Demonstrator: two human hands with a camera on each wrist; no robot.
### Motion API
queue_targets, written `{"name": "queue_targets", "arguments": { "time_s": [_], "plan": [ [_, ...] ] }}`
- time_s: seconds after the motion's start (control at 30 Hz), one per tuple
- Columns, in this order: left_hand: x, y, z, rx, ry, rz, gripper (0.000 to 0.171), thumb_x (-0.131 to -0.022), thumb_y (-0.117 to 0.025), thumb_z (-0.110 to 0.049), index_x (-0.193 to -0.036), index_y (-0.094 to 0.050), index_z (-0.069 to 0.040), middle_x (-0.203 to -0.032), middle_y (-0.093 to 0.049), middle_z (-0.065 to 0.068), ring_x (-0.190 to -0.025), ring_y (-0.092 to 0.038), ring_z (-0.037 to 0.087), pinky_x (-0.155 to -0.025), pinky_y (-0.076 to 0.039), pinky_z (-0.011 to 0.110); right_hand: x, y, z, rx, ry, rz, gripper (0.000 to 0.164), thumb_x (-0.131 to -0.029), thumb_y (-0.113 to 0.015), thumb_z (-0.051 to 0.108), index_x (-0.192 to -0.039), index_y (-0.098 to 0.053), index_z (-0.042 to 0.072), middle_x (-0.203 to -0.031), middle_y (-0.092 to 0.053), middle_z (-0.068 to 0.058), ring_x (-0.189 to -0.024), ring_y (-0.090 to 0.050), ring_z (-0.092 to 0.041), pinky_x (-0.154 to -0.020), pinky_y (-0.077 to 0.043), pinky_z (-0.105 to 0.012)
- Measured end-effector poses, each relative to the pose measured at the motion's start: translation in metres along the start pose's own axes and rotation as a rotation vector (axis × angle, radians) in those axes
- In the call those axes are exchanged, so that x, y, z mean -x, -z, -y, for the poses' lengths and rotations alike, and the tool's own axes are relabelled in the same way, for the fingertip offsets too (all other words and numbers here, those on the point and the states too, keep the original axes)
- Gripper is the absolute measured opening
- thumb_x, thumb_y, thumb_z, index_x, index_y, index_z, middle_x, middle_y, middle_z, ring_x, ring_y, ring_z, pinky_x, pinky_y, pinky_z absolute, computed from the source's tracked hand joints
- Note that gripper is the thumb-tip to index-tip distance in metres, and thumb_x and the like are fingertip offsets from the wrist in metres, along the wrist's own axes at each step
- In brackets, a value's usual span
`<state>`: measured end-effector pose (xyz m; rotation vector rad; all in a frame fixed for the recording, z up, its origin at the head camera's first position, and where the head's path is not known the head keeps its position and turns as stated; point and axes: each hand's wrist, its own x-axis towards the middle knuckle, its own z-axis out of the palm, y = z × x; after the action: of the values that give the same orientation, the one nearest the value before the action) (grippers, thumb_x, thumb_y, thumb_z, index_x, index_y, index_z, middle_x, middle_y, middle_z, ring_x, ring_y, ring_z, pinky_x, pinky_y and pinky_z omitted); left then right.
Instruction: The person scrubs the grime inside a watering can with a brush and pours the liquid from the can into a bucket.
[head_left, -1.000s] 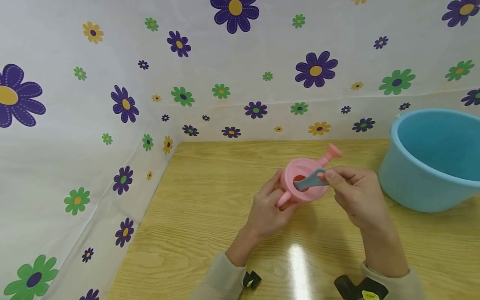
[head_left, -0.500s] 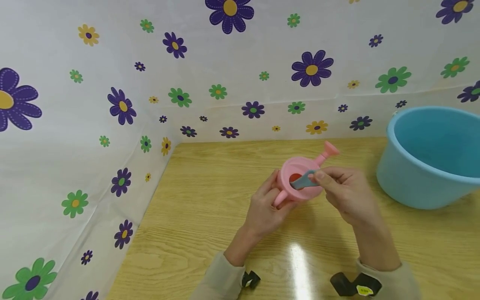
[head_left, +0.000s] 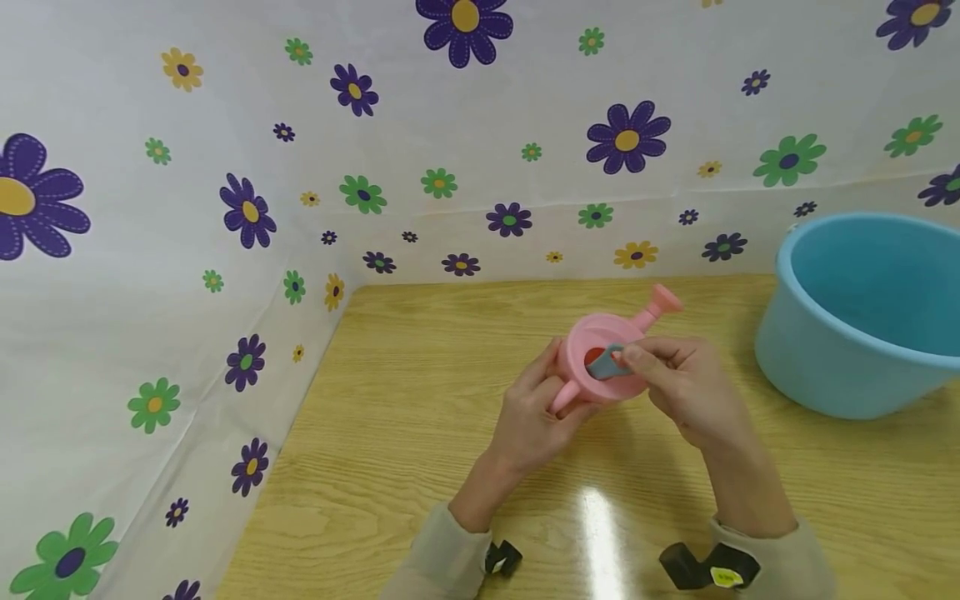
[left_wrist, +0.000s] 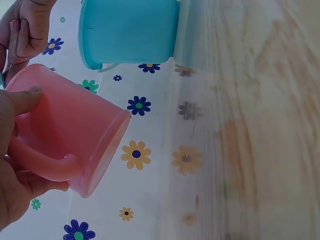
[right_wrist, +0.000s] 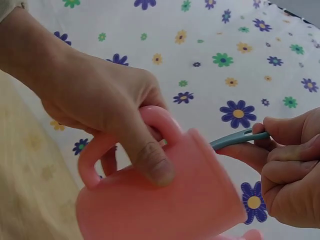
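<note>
A pink toy watering can [head_left: 582, 337] is held above the wooden table by my left hand [head_left: 528, 412], whose fingers wrap its handle and side. In the left wrist view the can [left_wrist: 65, 125] is tilted, its base toward the table. My right hand [head_left: 697, 392] pinches the end of a blue-grey tool [head_left: 609, 363], perhaps a small spoon or shovel, with a slot in its handle. The tool's lower end dips into the can's round opening and is hidden there. In the right wrist view, the tool's handle [right_wrist: 239, 139] shows between the can's rim and the right fingertips.
A large light-blue bucket [head_left: 832, 358] stands on the wooden table [head_left: 390, 400] at the right. A white flowered cloth [head_left: 465, 125] hangs behind the table and along its left side. Black straps with small devices [head_left: 708, 568] sit on the wrists.
My right hand has moved left toward the watering can, and the tool has gone deeper into its opening. My left hand keeps its hold on the can with little movement.
</note>
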<state>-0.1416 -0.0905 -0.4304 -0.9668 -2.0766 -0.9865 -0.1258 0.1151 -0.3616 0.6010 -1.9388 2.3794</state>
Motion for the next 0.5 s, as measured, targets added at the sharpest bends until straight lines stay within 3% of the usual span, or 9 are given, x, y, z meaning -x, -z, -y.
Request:
{"name": "queue_targets", "arguments": {
  "time_s": [0.3,0.5],
  "plan": [
    [-0.001,-0.001,0.000,0.003,-0.037,0.015,0.038,-0.071,-0.090,-0.011,-0.067,-0.052,-0.006,-0.130,-0.060,0.028,-0.115,-0.065,0.032,-0.090,-0.054,0.026,0.008,0.013,0.014,-0.104,0.096,-0.021,0.032,-0.097,-0.049,-0.013,-0.096,-0.077,0.002,-0.049,-0.022,-0.004,-0.039,-0.013,-0.017,-0.036,-0.004,-0.032],
    [0.000,-0.002,-0.002,-0.020,-0.034,0.026,0.039,-0.070,-0.091,-0.014,-0.067,-0.052,-0.007,-0.131,-0.059,0.029,-0.121,-0.061,0.035,-0.096,-0.052,0.029,0.009,0.023,0.020,-0.147,0.102,0.063,0.036,-0.099,-0.044,-0.012,-0.101,-0.077,0.003,-0.050,-0.030,-0.003,-0.037,-0.017,-0.018,-0.034,-0.007,-0.030]
  ]
}}
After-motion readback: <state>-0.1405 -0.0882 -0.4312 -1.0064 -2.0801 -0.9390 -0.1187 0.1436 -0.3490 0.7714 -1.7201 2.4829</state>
